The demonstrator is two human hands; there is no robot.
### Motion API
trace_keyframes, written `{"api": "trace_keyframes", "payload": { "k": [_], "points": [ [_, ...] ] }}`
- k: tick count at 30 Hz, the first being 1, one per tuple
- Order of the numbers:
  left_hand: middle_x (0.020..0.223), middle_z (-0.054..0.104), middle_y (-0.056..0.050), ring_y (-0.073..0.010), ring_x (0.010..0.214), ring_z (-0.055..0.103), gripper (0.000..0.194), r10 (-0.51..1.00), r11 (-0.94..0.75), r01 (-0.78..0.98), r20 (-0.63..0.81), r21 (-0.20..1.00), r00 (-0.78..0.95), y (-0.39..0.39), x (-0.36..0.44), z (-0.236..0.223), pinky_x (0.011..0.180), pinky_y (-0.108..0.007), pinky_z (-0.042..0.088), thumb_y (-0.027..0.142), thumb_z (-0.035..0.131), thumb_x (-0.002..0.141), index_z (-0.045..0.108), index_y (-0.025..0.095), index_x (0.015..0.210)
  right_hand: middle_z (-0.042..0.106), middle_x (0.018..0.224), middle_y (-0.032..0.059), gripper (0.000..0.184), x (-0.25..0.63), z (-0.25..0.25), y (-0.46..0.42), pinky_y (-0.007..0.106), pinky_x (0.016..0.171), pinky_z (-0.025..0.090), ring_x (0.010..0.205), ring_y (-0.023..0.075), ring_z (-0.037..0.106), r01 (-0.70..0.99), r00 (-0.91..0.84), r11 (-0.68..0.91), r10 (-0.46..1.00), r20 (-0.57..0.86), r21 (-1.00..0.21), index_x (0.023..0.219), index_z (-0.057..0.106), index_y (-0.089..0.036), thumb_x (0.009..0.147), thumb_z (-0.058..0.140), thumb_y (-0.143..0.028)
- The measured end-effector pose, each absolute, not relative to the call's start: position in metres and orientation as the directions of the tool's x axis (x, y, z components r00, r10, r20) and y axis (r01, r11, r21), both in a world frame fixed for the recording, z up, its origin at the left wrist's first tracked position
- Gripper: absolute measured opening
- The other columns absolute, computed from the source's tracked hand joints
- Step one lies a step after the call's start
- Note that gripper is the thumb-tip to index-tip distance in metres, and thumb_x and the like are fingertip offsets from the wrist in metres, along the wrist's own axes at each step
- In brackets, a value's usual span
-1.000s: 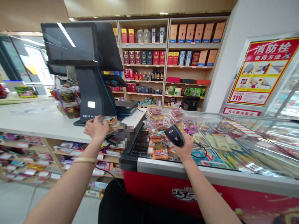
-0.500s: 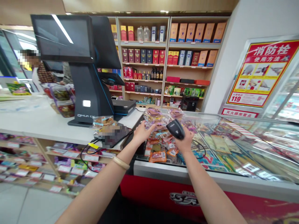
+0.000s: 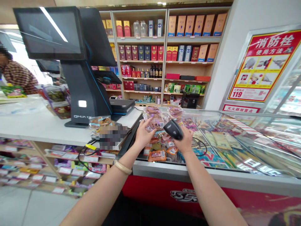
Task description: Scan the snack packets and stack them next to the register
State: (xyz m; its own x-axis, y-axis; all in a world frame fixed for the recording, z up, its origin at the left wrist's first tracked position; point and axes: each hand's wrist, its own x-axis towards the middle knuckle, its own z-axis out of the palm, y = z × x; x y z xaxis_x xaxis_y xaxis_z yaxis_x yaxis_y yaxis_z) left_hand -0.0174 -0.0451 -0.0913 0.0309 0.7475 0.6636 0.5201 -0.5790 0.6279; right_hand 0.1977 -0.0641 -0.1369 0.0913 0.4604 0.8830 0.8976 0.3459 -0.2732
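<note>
My right hand (image 3: 184, 140) is wrapped around a black handheld barcode scanner (image 3: 173, 129), whose head points left. Its cable loops out to the right. With my left hand (image 3: 144, 133) I grip a clear-wrapped snack packet (image 3: 155, 119) by its near left side. A barcode on this packet faces up, close to the scanner's head. Another clear snack packet (image 3: 175, 112) lies just behind the scanner. Small orange-wrapped snacks (image 3: 157, 156) are scattered on the freezer's glass top in front of my hands. More clear packets (image 3: 100, 121) lie on the white counter at left.
A black checkout terminal (image 3: 87, 91) stands on the white counter (image 3: 28, 124). The chest freezer (image 3: 162, 169) has a raised front edge. Cables (image 3: 82, 161) hang off the counter's end. A person in a checked sleeve (image 3: 18, 73) is at the far left.
My left hand left packets on the counter, moved right to the pile on the freezer and took hold of another packet. The scanner stays in my right hand, shifted slightly. The view has turned slightly.
</note>
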Motion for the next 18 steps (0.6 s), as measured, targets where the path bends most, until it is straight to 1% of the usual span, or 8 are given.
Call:
{"api": "trace_keyframes", "payload": {
  "k": [3, 7, 10, 13, 16, 18],
  "points": [
    [0.127, 0.055, -0.009, -0.0232, 0.124, 0.052, 0.059, 0.664, -0.646, 0.552, 0.745, 0.528, 0.064, -0.052, -0.025, -0.087, 0.109, -0.035, 0.04, 0.017, 0.066, 0.075, 0.057, 0.022, 0.133, 0.062, 0.078, 0.0023, 0.022, 0.197, -0.136, -0.066, 0.033, 0.079, 0.027, 0.08, 0.0199, 0.055, 0.896, 0.059, 0.37, 0.452, 0.89, -0.247, 0.09, 0.064, -0.019, 0.074, 0.06, -0.033],
    [0.133, 0.052, -0.009, -0.024, 0.13, 0.047, 0.058, 0.598, -0.663, 0.608, 0.798, 0.438, 0.077, -0.057, -0.032, -0.084, 0.112, -0.037, 0.037, 0.014, 0.064, 0.076, 0.056, 0.025, 0.133, 0.064, 0.08, 0.003, 0.027, 0.196, -0.135, -0.067, 0.034, 0.08, 0.027, 0.082, 0.0202, 0.056, 0.894, -0.004, 0.408, 0.424, 0.906, -0.187, 0.093, 0.064, -0.018, 0.076, 0.063, -0.039],
    [0.133, 0.052, -0.009, -0.024, 0.129, 0.048, 0.059, 0.565, -0.679, 0.616, 0.82, 0.4, 0.09, -0.057, -0.032, -0.083, 0.111, -0.038, 0.038, 0.013, 0.064, 0.076, 0.055, 0.024, 0.133, 0.066, 0.082, 0.0037, 0.027, 0.194, -0.134, -0.068, 0.034, 0.08, 0.027, 0.083, 0.0206, 0.056, 0.897, -0.039, 0.412, 0.441, 0.897, -0.163, 0.091, 0.063, -0.019, 0.077, 0.063, -0.041],
    [0.132, 0.052, -0.009, -0.0238, 0.127, 0.051, 0.058, 0.539, -0.692, 0.616, 0.837, 0.377, 0.093, -0.056, -0.032, -0.084, 0.11, -0.038, 0.04, 0.014, 0.064, 0.077, 0.055, 0.024, 0.133, 0.067, 0.085, 0.0045, 0.025, 0.194, -0.134, -0.069, 0.035, 0.081, 0.027, 0.085, 0.021, 0.056, 0.893, -0.048, 0.417, 0.464, 0.884, -0.171, 0.091, 0.062, -0.019, 0.077, 0.063, -0.04],
    [0.13, 0.054, -0.009, -0.0241, 0.126, 0.051, 0.057, 0.523, -0.681, 0.633, 0.849, 0.368, 0.07, -0.058, -0.038, -0.083, 0.108, -0.038, 0.042, 0.016, 0.064, 0.078, 0.055, 0.024, 0.133, 0.066, 0.084, 0.0044, 0.027, 0.196, -0.137, -0.068, 0.035, 0.081, 0.028, 0.085, 0.0219, 0.057, 0.884, -0.026, 0.428, 0.447, 0.894, -0.189, 0.092, 0.062, -0.019, 0.076, 0.063, -0.041],
    [0.129, 0.055, -0.009, -0.0238, 0.126, 0.052, 0.057, 0.514, -0.659, 0.657, 0.857, 0.366, 0.039, -0.059, -0.049, -0.081, 0.108, -0.038, 0.042, 0.018, 0.065, 0.078, 0.055, 0.024, 0.134, 0.066, 0.084, 0.0047, 0.026, 0.198, -0.139, -0.067, 0.035, 0.08, 0.029, 0.085, 0.0224, 0.058, 0.88, -0.014, 0.434, 0.432, 0.902, -0.194, 0.093, 0.062, -0.019, 0.077, 0.062, -0.039]
  ]
}}
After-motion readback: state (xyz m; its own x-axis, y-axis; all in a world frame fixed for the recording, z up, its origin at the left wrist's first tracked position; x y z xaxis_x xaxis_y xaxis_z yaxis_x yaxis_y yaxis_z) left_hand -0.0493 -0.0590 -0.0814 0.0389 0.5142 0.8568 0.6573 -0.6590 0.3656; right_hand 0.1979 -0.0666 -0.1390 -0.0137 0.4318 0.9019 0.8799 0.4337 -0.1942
